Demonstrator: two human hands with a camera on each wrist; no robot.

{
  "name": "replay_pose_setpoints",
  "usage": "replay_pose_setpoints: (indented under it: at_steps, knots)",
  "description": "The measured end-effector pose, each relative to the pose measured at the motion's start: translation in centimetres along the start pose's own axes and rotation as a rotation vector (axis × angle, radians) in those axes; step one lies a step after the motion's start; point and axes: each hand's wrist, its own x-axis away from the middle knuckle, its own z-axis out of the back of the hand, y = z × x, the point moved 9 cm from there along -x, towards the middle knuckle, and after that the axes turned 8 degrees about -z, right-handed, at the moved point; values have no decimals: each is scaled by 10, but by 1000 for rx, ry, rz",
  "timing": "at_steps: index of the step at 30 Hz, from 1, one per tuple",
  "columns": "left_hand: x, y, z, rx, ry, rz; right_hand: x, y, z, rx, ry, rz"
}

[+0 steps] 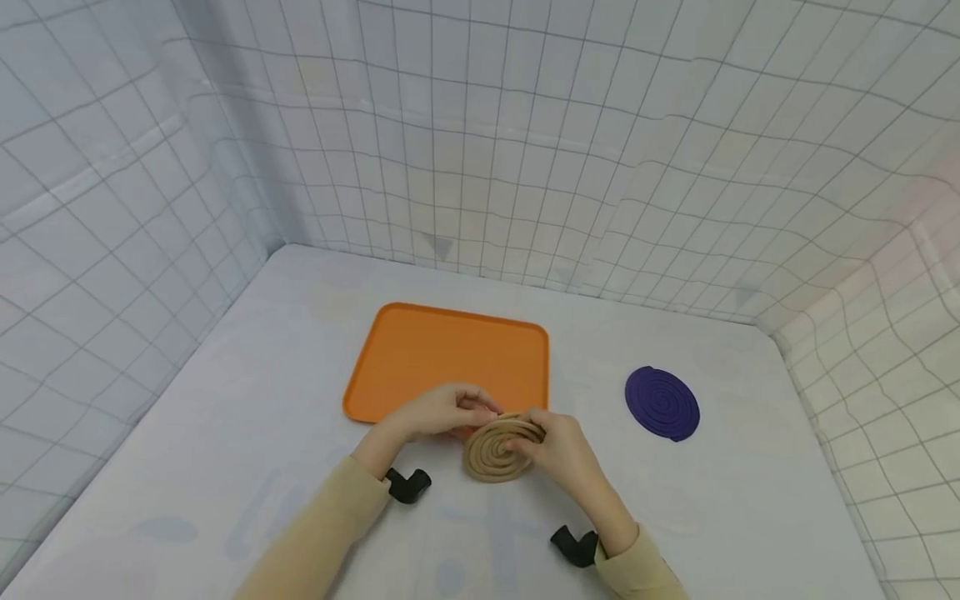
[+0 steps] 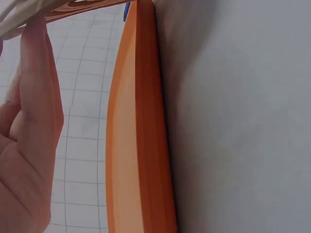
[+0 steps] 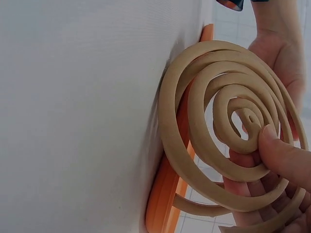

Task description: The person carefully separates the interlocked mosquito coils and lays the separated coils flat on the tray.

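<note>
Both hands hold a tan spiral mat (image 1: 487, 463) just in front of the orange tray (image 1: 446, 354). My right hand (image 1: 566, 454) grips its right side. In the right wrist view, the right thumb (image 3: 282, 153) presses on the face of the mat (image 3: 167, 111) near its centre, with fingers behind the coils. The rings hang loosely, with gaps between them, and one strip sticks out below. At the upper left edge, my left hand (image 1: 442, 411) pinches the mat between thumb and fingers. In the left wrist view, the left fingers (image 2: 36, 82) reach up to the mat's edge.
A purple spiral mat (image 1: 662, 403) lies flat on the white table (image 1: 720, 508) to the right. Behind the table and along its sides stand white grid-lined curtains (image 1: 525, 150). Black wrist mounts (image 1: 408, 486) sit under both forearms.
</note>
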Motion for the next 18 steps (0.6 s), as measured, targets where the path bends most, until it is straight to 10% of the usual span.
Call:
replay_pose_setpoints:
  at_steps: [18]
  knots:
    - [-11,17,3,-120,7,-18,-3,-18,-4,45,-47,39]
